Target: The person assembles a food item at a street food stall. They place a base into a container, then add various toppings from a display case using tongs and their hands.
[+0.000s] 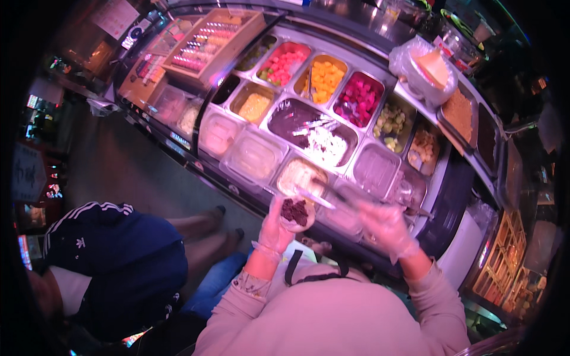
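Note:
In a clear plastic glove, my left hand [275, 228] is closed around the side of a small round pale cup or wrapper; I cannot tell which. Dark purple-brown filling [294, 209] lies in it. My right hand [389, 228], gloved too and a little blurred, grips a long thin utensil [338, 194] with a dark shaft. The utensil's pale tip reaches over the front edge of a steel tub of creamy paste [300, 176], just above the filling. Whether it is a spatula or tongs cannot be made out.
Around that tub, steel tubs hold mango cubes [325, 80], magenta fruit [358, 99], pink-red cubes [284, 64] and green fruit pieces [392, 123]. A wooden rack [215, 44] stands back left. A plastic-wrapped bundle [423, 71] sits back right. Someone in a navy jacket [119, 255] is close on my left.

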